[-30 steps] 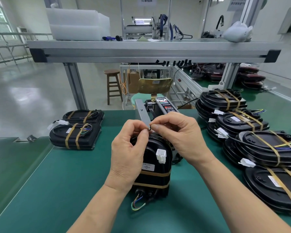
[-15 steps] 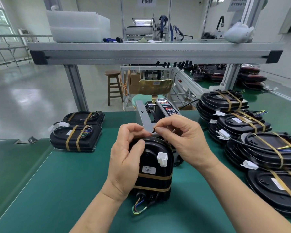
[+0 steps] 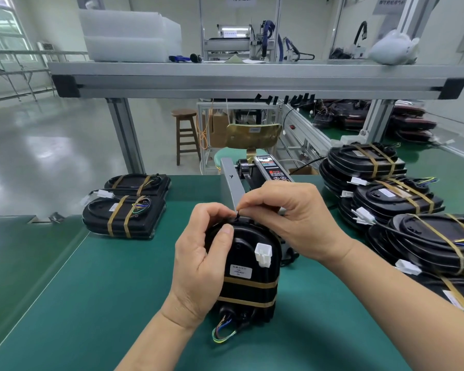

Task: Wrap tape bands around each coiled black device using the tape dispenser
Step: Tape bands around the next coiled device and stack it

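My left hand (image 3: 198, 266) grips the upright black device (image 3: 248, 250), which already wears two tape bands (image 3: 249, 283); fingers (image 3: 255, 207) of my right hand (image 3: 295, 218) pinch its top. Banded stacks (image 3: 381, 199) flank it.

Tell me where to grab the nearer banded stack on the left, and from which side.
Come from above and grip the nearer left stack at its two short ends, outside the tan bands. It lies flat on the green mat and the bands tie its layers at the middle. Probably avoid the white connector, loose on its wire.
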`<move>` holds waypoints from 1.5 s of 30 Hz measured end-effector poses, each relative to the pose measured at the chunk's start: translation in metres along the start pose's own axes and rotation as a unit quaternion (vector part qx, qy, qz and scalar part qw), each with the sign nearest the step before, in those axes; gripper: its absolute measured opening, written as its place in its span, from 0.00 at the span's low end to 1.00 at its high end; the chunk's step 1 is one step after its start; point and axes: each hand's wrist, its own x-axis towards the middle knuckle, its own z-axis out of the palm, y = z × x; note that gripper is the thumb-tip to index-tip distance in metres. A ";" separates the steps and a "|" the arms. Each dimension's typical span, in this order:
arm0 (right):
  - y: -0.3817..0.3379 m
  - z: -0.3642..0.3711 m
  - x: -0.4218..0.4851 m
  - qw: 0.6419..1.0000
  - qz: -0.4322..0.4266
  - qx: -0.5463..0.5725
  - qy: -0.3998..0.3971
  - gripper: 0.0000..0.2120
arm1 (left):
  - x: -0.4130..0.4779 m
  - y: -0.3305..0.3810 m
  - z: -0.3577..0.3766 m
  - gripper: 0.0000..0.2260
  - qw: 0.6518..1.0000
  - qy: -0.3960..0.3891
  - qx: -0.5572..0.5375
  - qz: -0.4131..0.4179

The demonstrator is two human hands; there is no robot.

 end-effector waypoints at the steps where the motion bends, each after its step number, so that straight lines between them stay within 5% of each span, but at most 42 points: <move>1: 0.000 -0.001 0.001 1.000 -0.006 -0.006 -0.004 0.03 | 0.000 0.000 0.000 0.07 1.000 0.000 -0.003 0.002; 45: 0.010 -0.004 0.008 0.999 -0.020 0.008 -0.028 0.04 | 0.004 -0.002 0.001 0.08 0.999 0.006 0.032 0.021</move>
